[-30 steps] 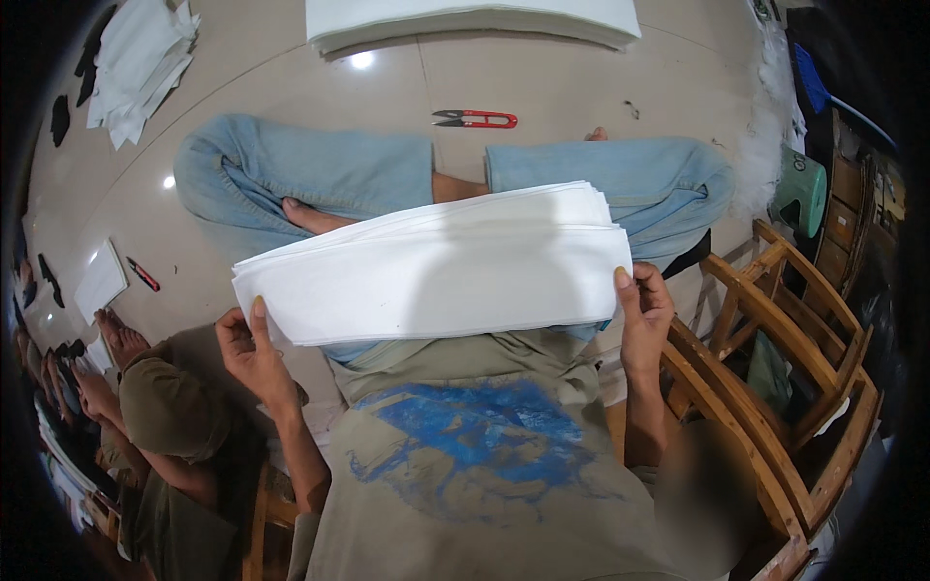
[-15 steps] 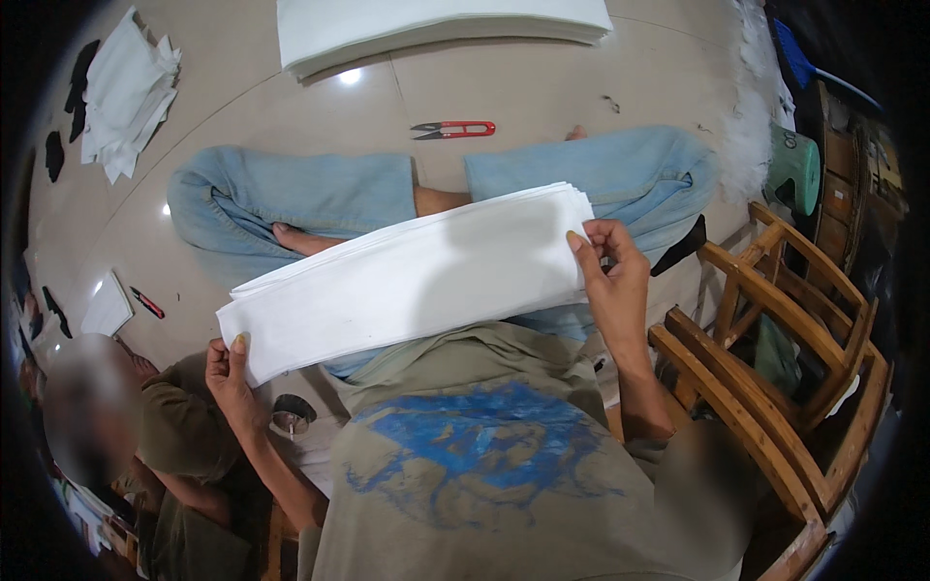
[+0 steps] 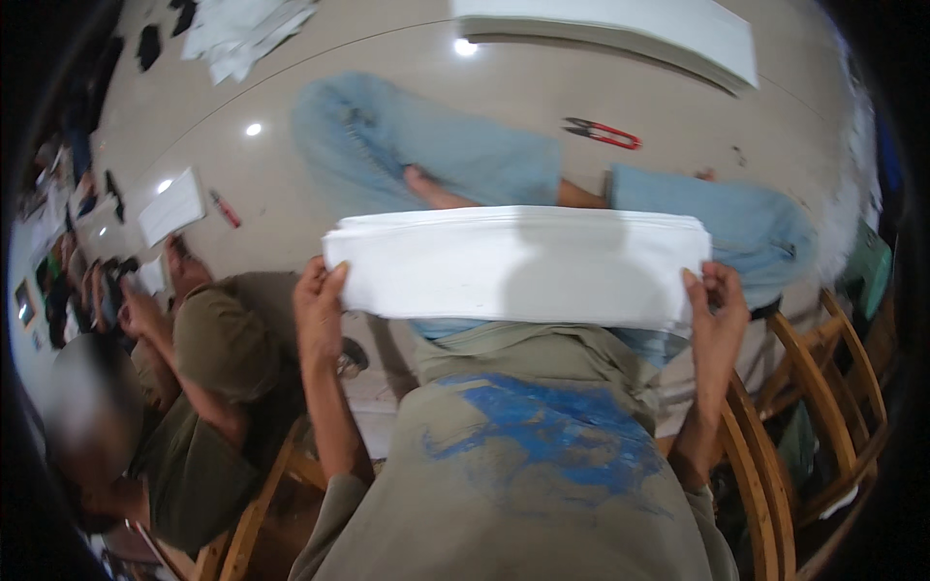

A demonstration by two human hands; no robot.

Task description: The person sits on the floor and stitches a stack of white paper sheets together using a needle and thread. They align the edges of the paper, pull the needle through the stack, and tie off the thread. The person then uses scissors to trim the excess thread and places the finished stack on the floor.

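Note:
A long stack of white, flat sheets (image 3: 426,271) is held crosswise above my lap, its layers showing along the far edge. My left hand (image 3: 320,290) is closed on its left end, thumb on top. My right hand (image 3: 717,286) pinches the right end in the same way. A head-shaped shadow falls on the right half of the stack. Beyond it are my crossed legs in light blue jeans (image 3: 707,194).
Red-handled snips (image 3: 601,134), a large white stack (image 3: 601,29), loose white sheets (image 3: 237,34) and a red cutter (image 3: 225,210) lie on the tiled floor (image 3: 378,48). Another person (image 3: 223,349) sits close at left. Wooden chair frames (image 3: 814,358) stand at right.
The stack, tilted half a second ago, is now nearly level, still held at both ends. The view has swung leftward, so the surroundings appear shifted to the right.

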